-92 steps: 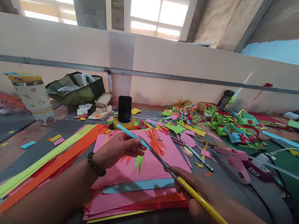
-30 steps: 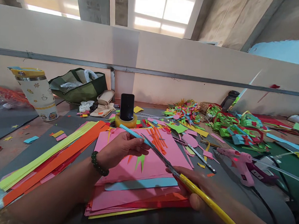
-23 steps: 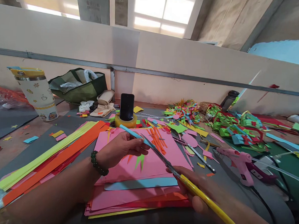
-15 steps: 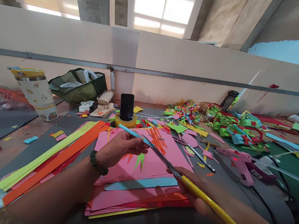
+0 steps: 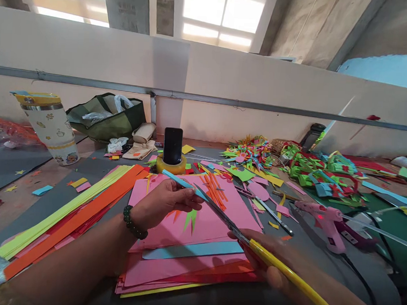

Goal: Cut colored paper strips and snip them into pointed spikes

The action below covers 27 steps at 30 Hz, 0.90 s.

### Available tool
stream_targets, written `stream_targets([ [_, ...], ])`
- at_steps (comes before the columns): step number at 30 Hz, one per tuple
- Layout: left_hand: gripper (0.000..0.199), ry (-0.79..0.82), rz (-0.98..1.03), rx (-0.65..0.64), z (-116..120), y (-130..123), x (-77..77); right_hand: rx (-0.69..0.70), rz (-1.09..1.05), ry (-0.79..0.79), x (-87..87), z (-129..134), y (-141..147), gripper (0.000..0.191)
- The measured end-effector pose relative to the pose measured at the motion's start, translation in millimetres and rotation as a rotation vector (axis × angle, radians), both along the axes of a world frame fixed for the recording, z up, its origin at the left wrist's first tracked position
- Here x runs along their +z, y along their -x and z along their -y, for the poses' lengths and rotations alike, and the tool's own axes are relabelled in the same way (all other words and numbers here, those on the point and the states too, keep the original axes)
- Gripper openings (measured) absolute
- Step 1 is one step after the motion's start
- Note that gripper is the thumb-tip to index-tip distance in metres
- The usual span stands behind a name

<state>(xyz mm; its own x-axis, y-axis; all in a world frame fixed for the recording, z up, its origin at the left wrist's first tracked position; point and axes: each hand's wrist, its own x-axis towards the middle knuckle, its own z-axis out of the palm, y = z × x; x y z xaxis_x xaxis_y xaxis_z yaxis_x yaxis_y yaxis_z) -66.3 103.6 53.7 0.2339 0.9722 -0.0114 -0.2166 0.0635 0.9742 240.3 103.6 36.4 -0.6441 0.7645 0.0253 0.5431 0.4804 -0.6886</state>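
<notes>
Between the thumb and fingers of my left hand [image 5: 168, 198] is a narrow light-blue paper strip [image 5: 176, 178]. My right hand [image 5: 262, 253] is closed around scissors with yellow handles [image 5: 286, 270]. Their blades [image 5: 217, 209] point up and left, with the tips at the strip's right end beside my left fingers. Below both hands lies a stack of pink paper sheets [image 5: 182, 273], red, orange and yellow sheets showing under it. On the stack rest a wider light-blue strip [image 5: 194, 250], a green spiky cut piece [image 5: 190, 220] and thin orange strips [image 5: 215, 192].
Long yellow-green and orange strips [image 5: 78, 218] lie at left, with a tumbler [image 5: 49, 129] behind them. A phone [image 5: 172, 146] stands in a tape roll [image 5: 171, 167]. At right are a pink glue gun [image 5: 326, 222], paper scraps and green paper baskets [image 5: 333, 179].
The scissors and my right hand have shifted very slightly right. My left hand and the blue strip stay almost in the same place.
</notes>
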Motion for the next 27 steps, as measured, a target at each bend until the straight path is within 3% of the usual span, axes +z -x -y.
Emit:
stream_targets([
  [7,0.026,-0.002,-0.016,-0.001,-0.4,-0.2,0.4,-0.022,0.081,0.046,33.8,9.7,17.4,0.071],
  [14,0.028,0.02,-0.011,0.023,1.5,-1.5,3.3,-0.006,0.101,0.087,32.4,6.9,28.8,0.056],
  [17,0.028,0.029,-0.006,0.031,2.4,-0.5,4.7,-0.052,0.151,-0.01,34.7,1.9,31.9,0.05],
  [22,0.027,0.046,-0.003,0.047,-0.6,3.3,6.0,-0.318,0.426,-0.303,37.2,-30.6,26.1,0.043],
  [24,0.028,0.047,-0.033,0.09,-2.7,5.9,6.2,-0.404,0.606,-0.341,29.8,-49.5,20.5,0.042],
  [27,0.03,-0.022,-0.124,0.153,-5.4,11.7,7.3,-0.42,0.79,-0.362,11.8,-74.3,10.7,0.038],
])
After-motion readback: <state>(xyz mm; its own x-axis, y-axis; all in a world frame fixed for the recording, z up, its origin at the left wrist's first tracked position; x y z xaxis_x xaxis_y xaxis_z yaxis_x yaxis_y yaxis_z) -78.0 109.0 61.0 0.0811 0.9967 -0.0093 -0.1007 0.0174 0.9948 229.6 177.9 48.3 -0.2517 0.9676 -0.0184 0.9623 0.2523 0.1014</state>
